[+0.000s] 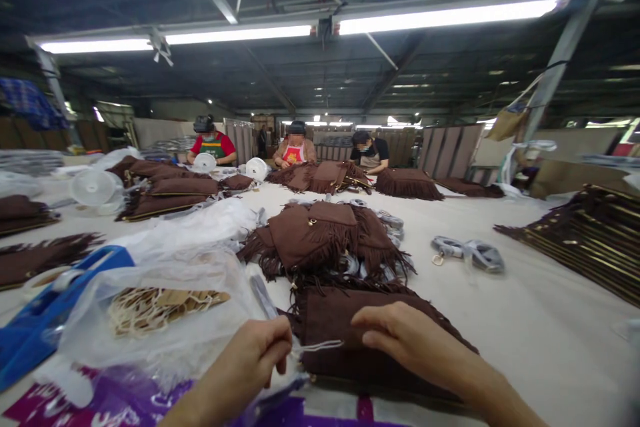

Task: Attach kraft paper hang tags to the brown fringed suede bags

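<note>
My left hand (250, 357) is closed, its fingers curled, at the left side of a brown fringed bag (345, 320). A thin white string loop (323, 345) juts out to the right from its fingertips and lies across the bag; whatever else is in the fingers is hidden. Over the right part of the same bag hovers my right hand (415, 343), open, fingers stretched toward the string and the thumb slightly apart, with nothing visible in it. The bag lies flat, its dark fringe along the far and right edges.
Behind it is a pile of brown fringed bags (315, 233). A plastic bag (165, 300) with stringed brown tags and a blue tape dispenser (65, 307) stand left. A grey coiled strap (470, 253) and stacked zipped pieces (585, 240) lie right. Several people work across the table.
</note>
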Tool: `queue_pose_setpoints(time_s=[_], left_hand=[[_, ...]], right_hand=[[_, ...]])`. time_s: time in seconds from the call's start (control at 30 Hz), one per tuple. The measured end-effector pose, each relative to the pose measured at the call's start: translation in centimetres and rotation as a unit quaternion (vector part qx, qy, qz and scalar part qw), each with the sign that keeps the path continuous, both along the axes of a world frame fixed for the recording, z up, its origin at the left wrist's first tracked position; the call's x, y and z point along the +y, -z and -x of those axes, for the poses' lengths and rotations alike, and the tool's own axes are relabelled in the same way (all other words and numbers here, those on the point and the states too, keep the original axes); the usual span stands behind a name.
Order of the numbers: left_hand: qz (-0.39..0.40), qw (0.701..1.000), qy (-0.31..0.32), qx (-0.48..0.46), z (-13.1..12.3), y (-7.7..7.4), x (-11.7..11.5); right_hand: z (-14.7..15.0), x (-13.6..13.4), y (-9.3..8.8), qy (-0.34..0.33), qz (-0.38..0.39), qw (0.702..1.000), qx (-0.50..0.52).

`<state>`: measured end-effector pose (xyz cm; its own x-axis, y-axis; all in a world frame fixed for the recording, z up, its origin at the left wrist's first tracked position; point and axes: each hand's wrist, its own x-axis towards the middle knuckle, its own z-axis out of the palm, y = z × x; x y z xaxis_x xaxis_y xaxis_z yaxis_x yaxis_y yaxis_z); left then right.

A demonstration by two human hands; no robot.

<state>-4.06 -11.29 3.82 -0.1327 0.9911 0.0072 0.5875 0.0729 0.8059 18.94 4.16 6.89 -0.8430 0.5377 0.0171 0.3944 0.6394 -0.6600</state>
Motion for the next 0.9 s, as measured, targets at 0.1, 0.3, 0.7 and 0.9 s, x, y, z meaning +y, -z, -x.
queue_pose_setpoints(time_s=[0.1,0.3,0.7,0.9], left_hand=[[-0.095,0.982,0.024,0.163,-1.0,-2.8,1.6],[-0.103,0.964,0.056,0.240,-0.8,-6.1,4.6],[0.004,0.991,0.028,-0.127,0.1,-0.4,2.3],[0.037,0.972,-0.008,-0.233,0.4,0.5,1.9]], right_hand=[[1.9,-1.8,-0.6,0.052,-0.082,0.987,0.130],[6.2,-4.1,-0.5,-0.028,0.337,0.911,0.237],[6.0,-3.0,2.2,-0.016,0.097,0.982,0.163],[6.9,-3.0,3.9,-0.020,0.195,0.969,0.153]])
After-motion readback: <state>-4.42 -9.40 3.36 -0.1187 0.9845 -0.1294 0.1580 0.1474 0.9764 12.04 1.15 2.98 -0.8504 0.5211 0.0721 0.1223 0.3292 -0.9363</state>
